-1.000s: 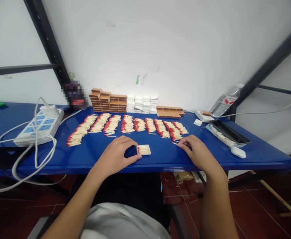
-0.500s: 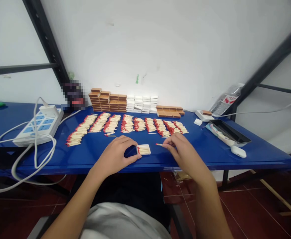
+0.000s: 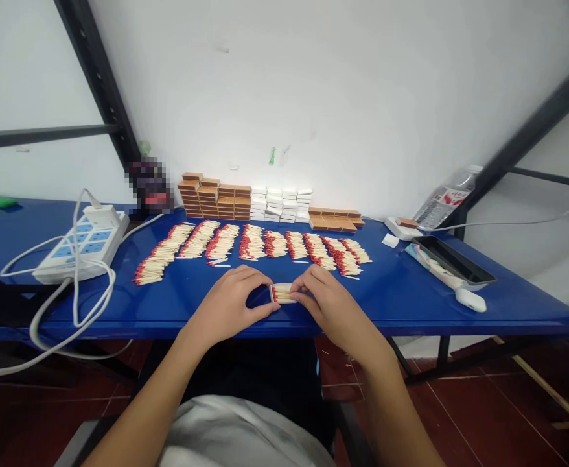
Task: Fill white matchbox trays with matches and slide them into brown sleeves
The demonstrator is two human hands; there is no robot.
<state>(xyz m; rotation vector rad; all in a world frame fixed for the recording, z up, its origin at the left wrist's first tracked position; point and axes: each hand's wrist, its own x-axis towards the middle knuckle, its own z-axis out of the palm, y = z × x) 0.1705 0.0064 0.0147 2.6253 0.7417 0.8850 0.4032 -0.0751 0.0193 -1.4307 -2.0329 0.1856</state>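
Observation:
Near the front edge of the blue table lies a small white matchbox tray with several red-tipped matches in it, their heads to the left. My left hand grips the tray's left end between thumb and forefinger. Over the tray's right end, my right hand is closed in a pinch on a match, mostly hidden by the fingertips. Behind both hands, loose matches lie in a row of slanted heaps.
Stacked along the wall are brown matchbox sleeves and white trays, with more brown boxes beside them. At left sits a power strip with looping cables. A black tray, an earbud case and a bottle occupy the right.
My right hand has moved left with the match, from beside the matchbox tray to over its right end. My left hand keeps its grip. The view has shifted slightly.

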